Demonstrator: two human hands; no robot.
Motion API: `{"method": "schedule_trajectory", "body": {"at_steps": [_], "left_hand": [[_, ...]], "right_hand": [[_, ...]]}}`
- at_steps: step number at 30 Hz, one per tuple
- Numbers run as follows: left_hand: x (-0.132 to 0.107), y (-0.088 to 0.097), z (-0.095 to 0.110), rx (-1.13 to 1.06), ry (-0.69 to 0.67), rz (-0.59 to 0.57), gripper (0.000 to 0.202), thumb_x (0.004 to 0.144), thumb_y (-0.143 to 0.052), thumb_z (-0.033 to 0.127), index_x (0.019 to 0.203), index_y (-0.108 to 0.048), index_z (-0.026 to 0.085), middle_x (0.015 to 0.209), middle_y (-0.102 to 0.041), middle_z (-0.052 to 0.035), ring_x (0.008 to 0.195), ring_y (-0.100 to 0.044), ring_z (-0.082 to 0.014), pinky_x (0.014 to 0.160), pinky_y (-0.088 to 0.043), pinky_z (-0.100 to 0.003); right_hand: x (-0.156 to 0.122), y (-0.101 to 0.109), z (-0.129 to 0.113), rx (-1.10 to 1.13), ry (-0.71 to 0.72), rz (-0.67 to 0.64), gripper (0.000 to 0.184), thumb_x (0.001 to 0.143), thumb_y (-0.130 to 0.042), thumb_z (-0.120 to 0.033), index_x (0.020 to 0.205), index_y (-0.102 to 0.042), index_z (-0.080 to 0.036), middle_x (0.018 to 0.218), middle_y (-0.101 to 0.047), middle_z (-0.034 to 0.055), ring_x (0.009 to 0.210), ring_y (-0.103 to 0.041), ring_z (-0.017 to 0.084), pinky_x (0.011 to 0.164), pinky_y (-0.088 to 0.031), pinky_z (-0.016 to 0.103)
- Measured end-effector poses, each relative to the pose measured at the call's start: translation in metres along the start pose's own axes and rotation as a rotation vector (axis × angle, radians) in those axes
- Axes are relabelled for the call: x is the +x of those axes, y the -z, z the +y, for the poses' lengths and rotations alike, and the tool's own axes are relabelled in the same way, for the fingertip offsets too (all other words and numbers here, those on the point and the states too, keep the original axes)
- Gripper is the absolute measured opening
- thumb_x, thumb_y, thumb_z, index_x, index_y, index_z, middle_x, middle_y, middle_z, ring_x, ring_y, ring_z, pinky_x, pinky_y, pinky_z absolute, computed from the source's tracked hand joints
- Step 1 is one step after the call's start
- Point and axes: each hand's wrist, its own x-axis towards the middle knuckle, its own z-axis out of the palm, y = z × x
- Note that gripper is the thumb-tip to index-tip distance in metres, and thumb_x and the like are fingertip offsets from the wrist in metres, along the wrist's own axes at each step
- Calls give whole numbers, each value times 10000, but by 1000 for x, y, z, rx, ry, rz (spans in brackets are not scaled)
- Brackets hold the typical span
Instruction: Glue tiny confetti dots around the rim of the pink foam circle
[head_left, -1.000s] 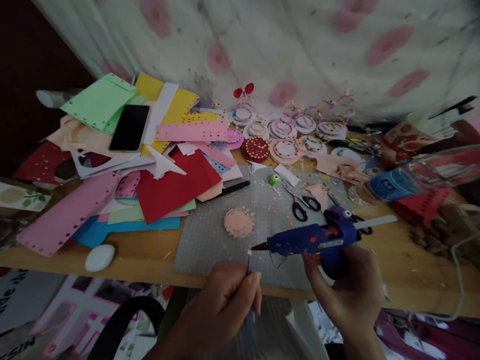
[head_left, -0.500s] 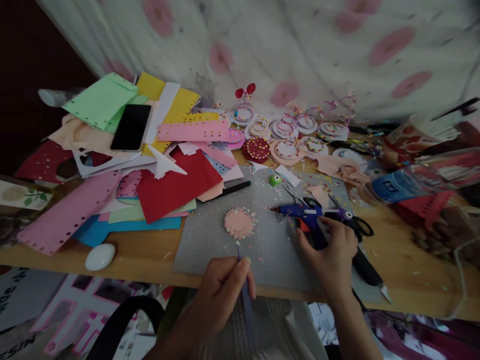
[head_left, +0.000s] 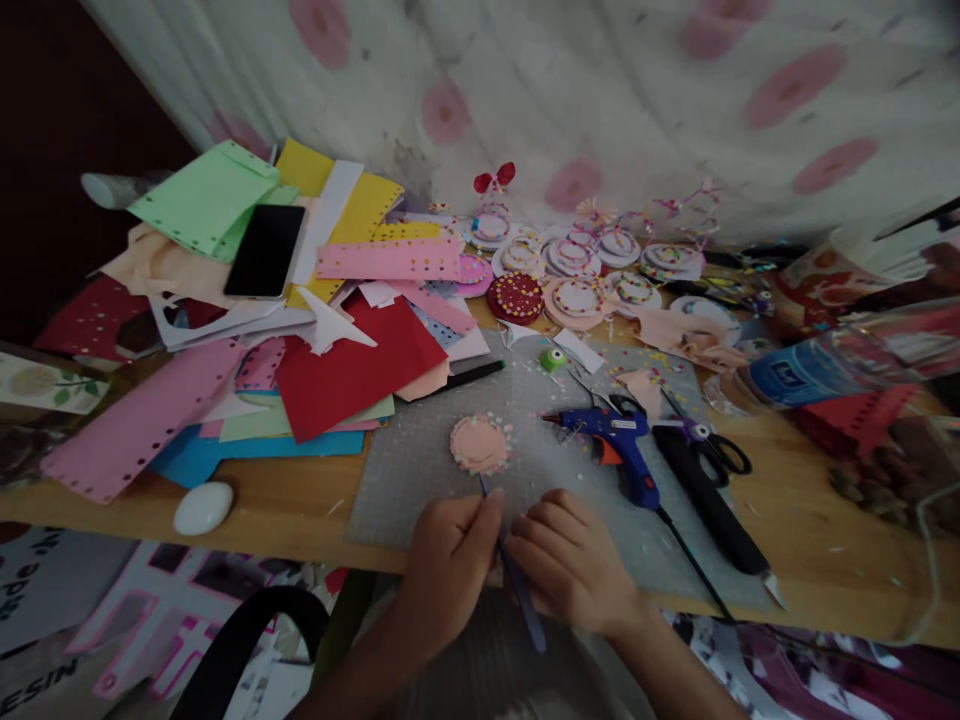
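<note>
My left hand (head_left: 448, 565) is closed round a thin blue stick tool (head_left: 517, 585), its tip pointing at the lower edge of a pink paper disc (head_left: 479, 444) on the grey cutting mat (head_left: 405, 480). My right hand (head_left: 571, 562) rests beside the left with fingers curled, touching the tool's shaft; what it pinches I cannot make out. The blue glue gun (head_left: 619, 444) lies on the mat to the right of the disc, free of both hands.
Coloured paper sheets (head_left: 352, 365) and a black phone (head_left: 265, 251) pile up at the left. Decorated paper discs (head_left: 577, 295) line the back. Scissors (head_left: 709, 447), a black knife (head_left: 712, 515), a green punch (head_left: 553, 359) and a white oval object (head_left: 202, 507) lie about.
My right hand has set the glue gun down on the mat and come back beside my left hand. The stick tool's tip has moved up to the pink disc.
</note>
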Motion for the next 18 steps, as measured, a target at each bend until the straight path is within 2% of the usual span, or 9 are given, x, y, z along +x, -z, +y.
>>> {"method": "schedule_trajectory", "body": {"at_steps": [3, 9, 12, 14, 18], "left_hand": [[1, 0, 0, 75, -15, 15, 518, 890, -420, 546, 506, -337, 209, 468, -335, 29, 482, -326, -108, 445, -237, -241], [3, -1, 1, 150, 30, -5, 522, 901, -382, 525, 491, -381, 201, 440, -365, 26, 457, -364, -112, 473, -243, -260], [1, -3, 3, 215, 14, 25, 531, 900, -383, 522, 478, -360, 201, 446, -359, 25, 466, -358, -114, 489, -231, -277], [0, -3, 2, 216, 17, 40, 557, 909, -374, 550, 475, -361, 201, 446, -366, 21, 471, -370, -118, 493, -238, -281], [0, 10, -4, 44, 56, 95, 603, 916, -369, 607, 484, -423, 190, 463, -405, 15, 482, -412, -116, 494, -286, -259]], "right_hand": [[2, -5, 0, -23, 22, 11, 291, 942, -411, -153, 705, -577, -187, 563, -517, -1, 553, -452, 155, 560, -332, 316], [2, -9, -2, -30, 15, 105, 251, 896, -438, -117, 696, -571, -192, 577, -511, 4, 552, -431, 150, 562, -324, 299], [0, -12, -1, 37, 12, 115, 260, 880, -423, -89, 682, -545, -205, 551, -473, -6, 545, -409, 156, 543, -319, 298], [-2, -15, 1, 165, -62, 152, 231, 849, -440, -82, 672, -501, -218, 555, -451, -15, 541, -404, 154, 530, -312, 294], [-5, -18, 10, 476, -293, 351, 200, 796, -449, -51, 725, -414, -235, 595, -404, -39, 530, -392, 138, 514, -321, 279]]}}
